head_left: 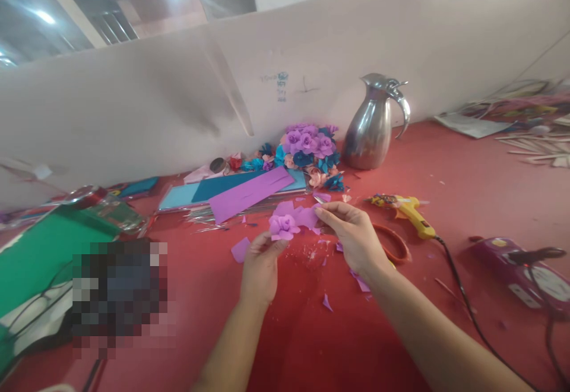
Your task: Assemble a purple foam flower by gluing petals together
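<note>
Between the fingers of my left hand [262, 258] is a purple paper flower [284, 226] with ruffled petals round a curled centre. A strip of purple paper [306, 216] runs from behind the flower to my right hand [356, 234], which pinches its right end. Whether the strip is joined to the flower I cannot tell. Just under my right hand lie orange-handled scissors [396, 243], partly hidden by the wrist. Beyond both hands a flat purple paper sheet [252, 193] rests across blue sheets [191, 195]. Purple scraps [327, 303] are scattered on the red table [307, 344].
A heap of finished paper flowers [307, 148] stands by the back wall, beside a steel jug [371, 125]. At right are a yellow glue gun [412, 214] with its cord and a purple power strip [521, 267]. Green material [40, 255] and a blurred-out object [122, 291] lie left.
</note>
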A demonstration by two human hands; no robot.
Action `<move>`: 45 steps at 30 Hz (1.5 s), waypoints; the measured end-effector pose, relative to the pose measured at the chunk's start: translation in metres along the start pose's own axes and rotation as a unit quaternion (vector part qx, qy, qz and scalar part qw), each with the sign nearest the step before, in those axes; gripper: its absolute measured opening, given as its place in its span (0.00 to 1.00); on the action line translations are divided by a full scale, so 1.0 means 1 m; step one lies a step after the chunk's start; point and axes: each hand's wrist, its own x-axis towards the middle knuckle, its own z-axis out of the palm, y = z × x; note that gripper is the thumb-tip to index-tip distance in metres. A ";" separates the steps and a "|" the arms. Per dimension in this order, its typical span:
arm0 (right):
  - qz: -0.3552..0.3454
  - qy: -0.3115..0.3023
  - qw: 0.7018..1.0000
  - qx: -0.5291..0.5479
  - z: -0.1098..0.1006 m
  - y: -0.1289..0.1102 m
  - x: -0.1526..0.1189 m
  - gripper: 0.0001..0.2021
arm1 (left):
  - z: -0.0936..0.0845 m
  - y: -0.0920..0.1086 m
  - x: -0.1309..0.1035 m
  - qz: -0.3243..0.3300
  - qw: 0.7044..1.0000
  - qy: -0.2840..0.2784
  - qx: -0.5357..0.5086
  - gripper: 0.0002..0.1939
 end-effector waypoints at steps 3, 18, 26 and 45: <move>-0.003 0.000 1.000 0.004 0.001 -0.001 -0.001 0.13 | 0.002 0.000 0.000 0.020 1.000 -0.010 0.013 0.08; -0.014 -0.014 1.000 -0.001 0.000 0.002 -0.001 0.12 | -0.007 0.000 -0.001 0.119 0.984 -0.014 0.129 0.06; -0.014 0.001 1.000 -0.010 0.000 0.002 0.000 0.14 | -0.010 -0.001 0.002 0.095 0.972 0.089 0.194 0.11; -0.019 0.007 1.000 -0.013 -0.002 0.008 0.003 0.14 | -0.006 0.007 0.003 0.060 0.995 0.009 0.084 0.12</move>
